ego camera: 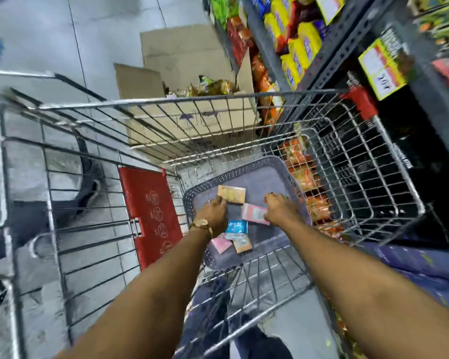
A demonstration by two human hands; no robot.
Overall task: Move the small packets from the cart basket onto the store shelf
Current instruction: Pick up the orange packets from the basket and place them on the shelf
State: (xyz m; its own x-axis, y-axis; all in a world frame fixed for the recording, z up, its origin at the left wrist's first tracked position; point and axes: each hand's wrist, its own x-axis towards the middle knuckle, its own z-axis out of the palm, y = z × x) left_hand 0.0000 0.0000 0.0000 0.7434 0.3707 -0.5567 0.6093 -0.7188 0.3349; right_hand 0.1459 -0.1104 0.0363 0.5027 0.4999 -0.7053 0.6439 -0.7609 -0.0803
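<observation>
While both arms reach down at frame centre, the left hand [214, 212] pinches a tan packet [231, 194] and the right hand [280, 209] a pink packet [255, 214]; several packets remain in the grey basket [275, 165], none visibly shelved.

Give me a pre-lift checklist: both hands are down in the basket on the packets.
1. Left hand on the tan packet: ok, touching; grip closure cannot tell.
2. Right hand on the pink packet: ok, touching; grip cannot tell.
3. Blue packet and others left in the grey basket: ok.
4. Path up past the cart rim: ok.
5. Free space on the store shelf: cannot tell.
</observation>
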